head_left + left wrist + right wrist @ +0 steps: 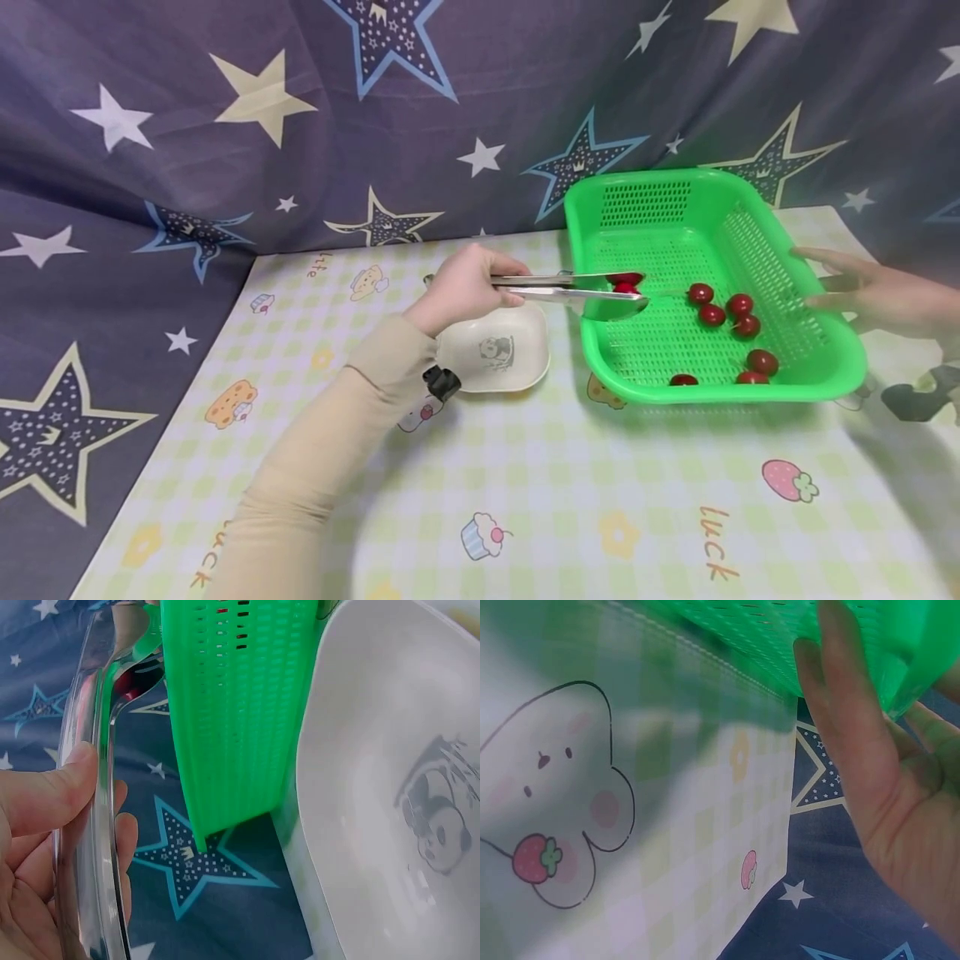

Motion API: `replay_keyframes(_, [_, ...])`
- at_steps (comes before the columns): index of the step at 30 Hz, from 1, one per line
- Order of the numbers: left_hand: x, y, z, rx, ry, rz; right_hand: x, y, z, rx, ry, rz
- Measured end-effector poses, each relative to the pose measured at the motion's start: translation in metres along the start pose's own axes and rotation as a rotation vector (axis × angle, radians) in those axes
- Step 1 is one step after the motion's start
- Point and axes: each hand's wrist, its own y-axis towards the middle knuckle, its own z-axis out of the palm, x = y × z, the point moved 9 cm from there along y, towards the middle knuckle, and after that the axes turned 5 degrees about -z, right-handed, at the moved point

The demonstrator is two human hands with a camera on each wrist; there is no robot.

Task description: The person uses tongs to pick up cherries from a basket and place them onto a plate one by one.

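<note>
My left hand (468, 283) grips a pair of metal tongs (543, 287) above the left rim of the green basket (720, 393). Between the tongs' tips is a dark red cherry (626, 288); its red also shows in the left wrist view. Several more cherries (712, 315) lie inside the basket, mostly toward its right and front. My right hand (885, 292) is at the basket's right side, fingers extended at the rim, with no item held. Below my left hand sits a white dish (491, 385) with a panda print, partly hidden by the hand and sleeve.
A checked cloth (555, 475) with cartoon prints covers the table. Behind and to the left hangs a dark curtain (315, 175) with stars. The basket stands near the table's back edge, close to the curtain, with the dish to its left.
</note>
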Motion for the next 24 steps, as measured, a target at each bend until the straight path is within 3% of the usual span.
replay_keyframes(13, [0.029, -0.021, -0.026, -0.063, -0.049, -0.037, -0.01, 0.003, -0.002, -0.004, -0.001, -0.006])
replay_keyframes(24, [0.069, -0.035, -0.025, -0.058, -0.029, -0.132, -0.007, 0.002, -0.002, -0.007, -0.024, 0.0])
